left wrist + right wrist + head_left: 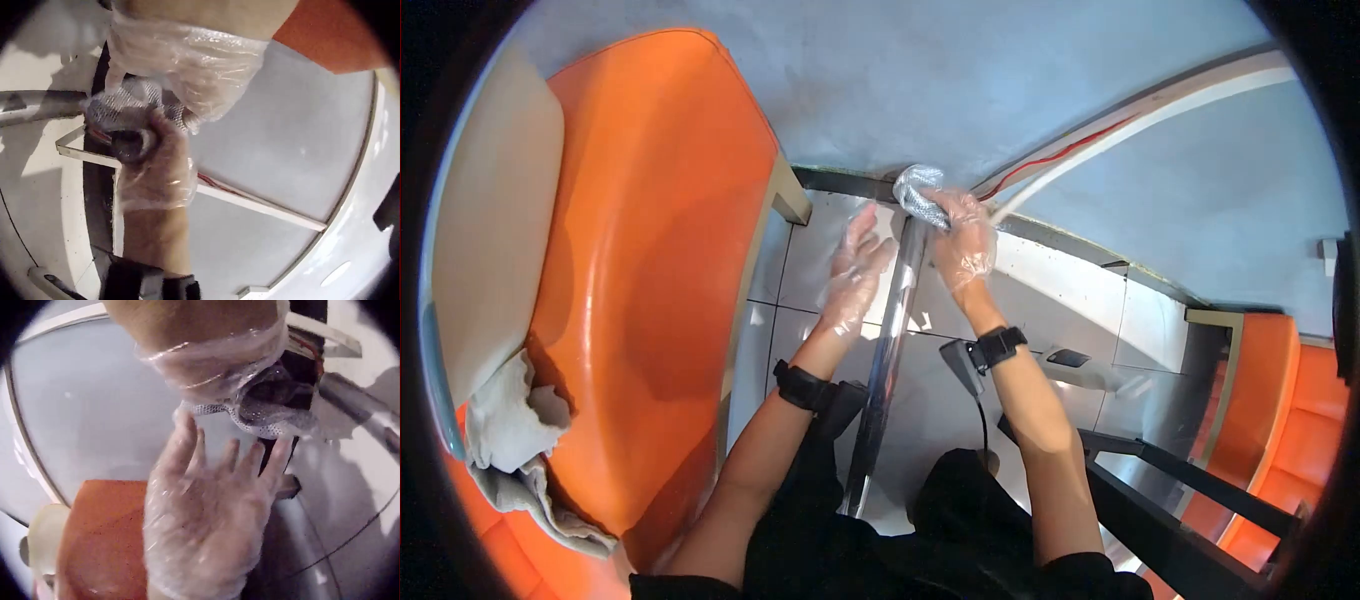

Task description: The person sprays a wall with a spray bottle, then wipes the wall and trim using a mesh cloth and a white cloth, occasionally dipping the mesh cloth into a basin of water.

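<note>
My right hand, in a clear plastic glove, grips a bunched silvery mesh cloth near the foot of the wall. The cloth sits at the far end of a shiny metal tube, overlapping it in the head view. Left of the tube is my left hand, gloved the same way and holding nothing. Its fingers are spread in the right wrist view, with fingertips close to the mesh cloth. From the left wrist, the right thumb shows pressed against the cloth.
An orange padded seat stands close on the left, with grey rags over its near end. White trim and a red wire run along the blue-grey wall. Black bars and another orange seat are at right.
</note>
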Motion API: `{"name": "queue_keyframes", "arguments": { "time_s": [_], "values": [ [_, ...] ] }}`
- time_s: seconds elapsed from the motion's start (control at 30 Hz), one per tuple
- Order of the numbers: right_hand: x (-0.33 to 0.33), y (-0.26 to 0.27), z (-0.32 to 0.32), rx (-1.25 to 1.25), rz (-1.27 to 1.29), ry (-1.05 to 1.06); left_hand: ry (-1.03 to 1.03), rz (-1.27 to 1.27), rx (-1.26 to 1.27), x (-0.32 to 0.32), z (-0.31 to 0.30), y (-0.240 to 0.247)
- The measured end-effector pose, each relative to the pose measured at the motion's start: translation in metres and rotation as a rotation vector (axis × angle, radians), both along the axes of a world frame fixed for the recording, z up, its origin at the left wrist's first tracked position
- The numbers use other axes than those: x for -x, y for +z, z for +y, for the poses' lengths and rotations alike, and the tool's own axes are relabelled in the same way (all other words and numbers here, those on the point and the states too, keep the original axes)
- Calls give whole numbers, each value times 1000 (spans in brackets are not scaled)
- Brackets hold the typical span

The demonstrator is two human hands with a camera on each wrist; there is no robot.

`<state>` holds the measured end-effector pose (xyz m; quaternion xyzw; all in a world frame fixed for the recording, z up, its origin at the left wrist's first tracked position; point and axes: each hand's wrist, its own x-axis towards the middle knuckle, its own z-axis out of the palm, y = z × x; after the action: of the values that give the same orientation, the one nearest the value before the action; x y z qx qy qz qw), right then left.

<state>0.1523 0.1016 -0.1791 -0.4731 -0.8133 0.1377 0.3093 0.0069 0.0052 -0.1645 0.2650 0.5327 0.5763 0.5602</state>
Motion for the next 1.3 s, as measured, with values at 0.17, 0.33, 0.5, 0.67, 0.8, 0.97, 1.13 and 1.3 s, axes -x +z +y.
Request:
{"name": "queue_keyframes", "arguments": {
  "time_s": [0.17, 0.33, 0.5, 0.67, 0.8, 0.97, 1.13, 1.3],
  "values": [
    [8, 28, -47, 966, 797, -6, -104, 210, -220, -19, 6, -13],
    [-3, 25, -64, 1268, 1189, 32, -67, -60, -161, -24, 2, 5],
    [6, 40, -70, 789, 958, -70, -36, 121, -220, -27, 21, -4],
    [-14, 30, -66, 852, 933, -141, 445, 1180, -802, 1, 77, 101],
    [-30, 4, -74, 985, 788, -188, 592, 1265, -988, -1, 113, 152],
    [-39, -24, -78, 893, 669, -165, 479, 1733, -1140, -14, 158, 120],
    [-47, -22, -77, 795, 620, -151, 260, 2077, -1159, -11, 165, 45],
    [-60, -28, -78, 785, 630, -204, -244, 2109, -954, 12, 135, -59]
  ]
}}
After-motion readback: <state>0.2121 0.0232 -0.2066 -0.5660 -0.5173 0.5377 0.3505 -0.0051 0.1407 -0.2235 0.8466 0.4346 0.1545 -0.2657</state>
